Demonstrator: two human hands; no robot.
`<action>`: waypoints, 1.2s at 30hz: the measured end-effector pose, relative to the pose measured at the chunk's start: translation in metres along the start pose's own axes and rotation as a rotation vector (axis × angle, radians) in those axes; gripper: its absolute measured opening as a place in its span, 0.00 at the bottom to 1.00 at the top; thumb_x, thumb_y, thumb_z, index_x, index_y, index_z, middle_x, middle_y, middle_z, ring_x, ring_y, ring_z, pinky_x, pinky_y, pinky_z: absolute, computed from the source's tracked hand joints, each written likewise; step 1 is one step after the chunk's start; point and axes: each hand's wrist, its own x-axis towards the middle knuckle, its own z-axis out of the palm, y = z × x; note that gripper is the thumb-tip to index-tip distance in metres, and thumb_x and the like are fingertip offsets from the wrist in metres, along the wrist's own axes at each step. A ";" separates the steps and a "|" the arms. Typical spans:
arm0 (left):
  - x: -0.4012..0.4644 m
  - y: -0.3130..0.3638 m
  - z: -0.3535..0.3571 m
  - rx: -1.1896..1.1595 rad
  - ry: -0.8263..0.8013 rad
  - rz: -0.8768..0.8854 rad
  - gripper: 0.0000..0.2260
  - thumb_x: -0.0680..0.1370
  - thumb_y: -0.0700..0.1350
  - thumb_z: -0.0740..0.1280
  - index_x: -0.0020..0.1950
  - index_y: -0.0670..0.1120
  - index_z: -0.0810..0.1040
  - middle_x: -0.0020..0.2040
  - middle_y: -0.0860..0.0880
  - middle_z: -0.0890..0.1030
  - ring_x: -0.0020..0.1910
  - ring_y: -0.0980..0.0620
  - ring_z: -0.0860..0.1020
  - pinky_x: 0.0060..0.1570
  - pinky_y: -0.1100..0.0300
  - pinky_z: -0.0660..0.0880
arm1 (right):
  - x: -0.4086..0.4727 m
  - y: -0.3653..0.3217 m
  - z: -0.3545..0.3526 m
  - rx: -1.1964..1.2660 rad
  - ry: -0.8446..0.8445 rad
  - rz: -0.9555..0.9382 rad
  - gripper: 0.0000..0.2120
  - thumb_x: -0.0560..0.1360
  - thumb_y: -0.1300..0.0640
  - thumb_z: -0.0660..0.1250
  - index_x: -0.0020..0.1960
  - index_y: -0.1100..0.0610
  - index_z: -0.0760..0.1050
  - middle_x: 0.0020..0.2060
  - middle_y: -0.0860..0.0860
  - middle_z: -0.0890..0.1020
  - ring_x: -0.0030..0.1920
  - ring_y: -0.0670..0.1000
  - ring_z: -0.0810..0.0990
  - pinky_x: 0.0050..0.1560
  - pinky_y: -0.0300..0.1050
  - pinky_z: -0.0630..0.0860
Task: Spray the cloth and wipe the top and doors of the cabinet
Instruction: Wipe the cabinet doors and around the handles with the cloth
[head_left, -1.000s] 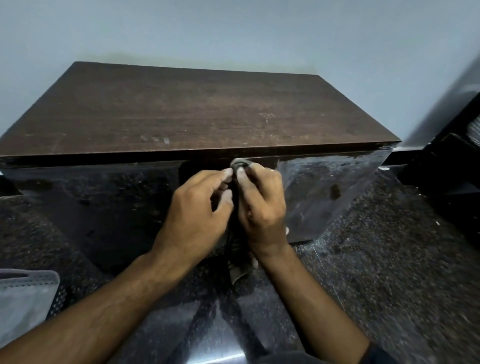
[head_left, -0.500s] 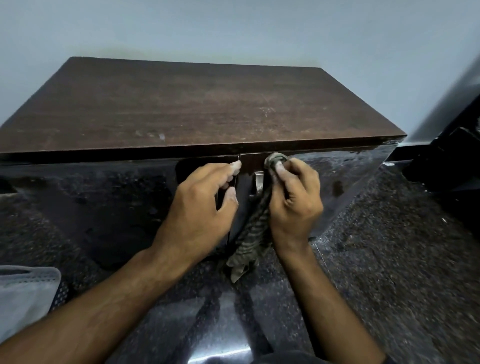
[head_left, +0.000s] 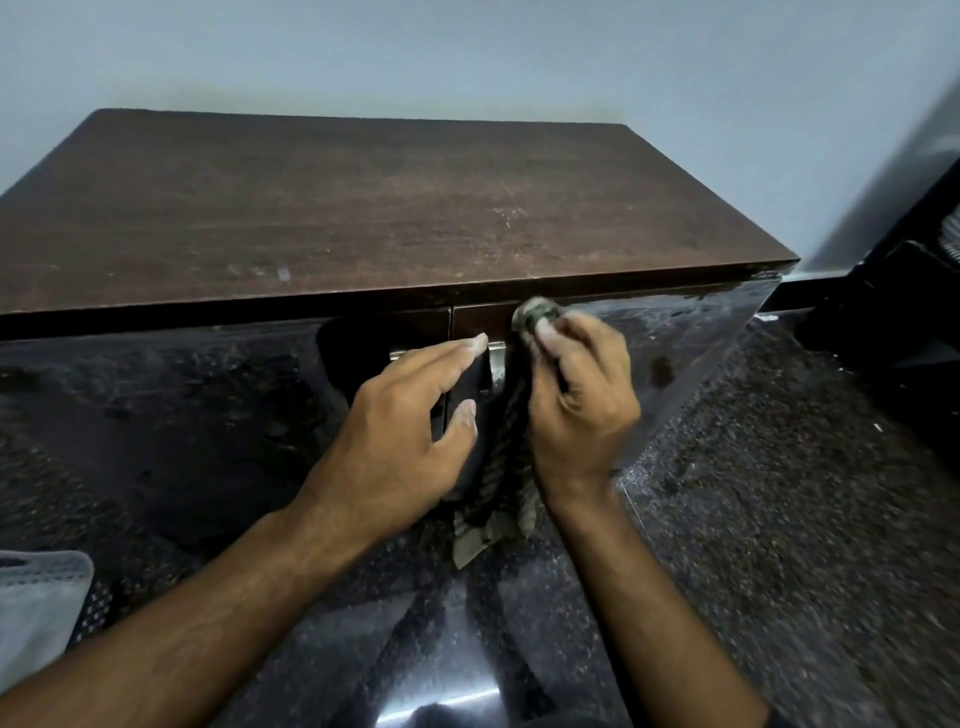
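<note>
Two hands: right presses bunched, seemingly striped cloth against glossy door.

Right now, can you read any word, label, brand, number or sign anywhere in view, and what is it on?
None: no readable text anywhere in view.
Cabinet top: only scratches and pale smudges, no lettering.
Cabinet doors: glossy and dark, only reflections.
Cloth in the right hand: a striped pattern, no label showing.
Grey item at lower left: no print visible.
</note>
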 end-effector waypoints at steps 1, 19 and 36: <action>0.000 -0.001 0.000 0.002 0.000 0.002 0.23 0.76 0.38 0.70 0.71 0.44 0.73 0.69 0.52 0.76 0.67 0.61 0.73 0.67 0.67 0.68 | 0.006 0.001 0.001 0.004 0.035 -0.001 0.02 0.74 0.69 0.73 0.46 0.68 0.83 0.47 0.59 0.83 0.46 0.58 0.82 0.48 0.50 0.80; -0.002 -0.011 0.001 0.034 -0.062 -0.020 0.19 0.76 0.38 0.69 0.68 0.43 0.77 0.65 0.51 0.79 0.62 0.56 0.78 0.64 0.62 0.73 | -0.043 0.010 -0.001 -0.055 -0.126 0.074 0.03 0.72 0.73 0.72 0.45 0.69 0.83 0.47 0.61 0.83 0.46 0.59 0.80 0.51 0.46 0.78; -0.004 -0.005 0.003 0.032 -0.109 -0.050 0.21 0.76 0.39 0.70 0.69 0.44 0.76 0.66 0.51 0.79 0.63 0.58 0.76 0.65 0.66 0.70 | -0.036 0.011 -0.002 -0.009 -0.162 0.013 0.07 0.74 0.72 0.68 0.49 0.68 0.83 0.49 0.60 0.82 0.50 0.56 0.77 0.56 0.38 0.73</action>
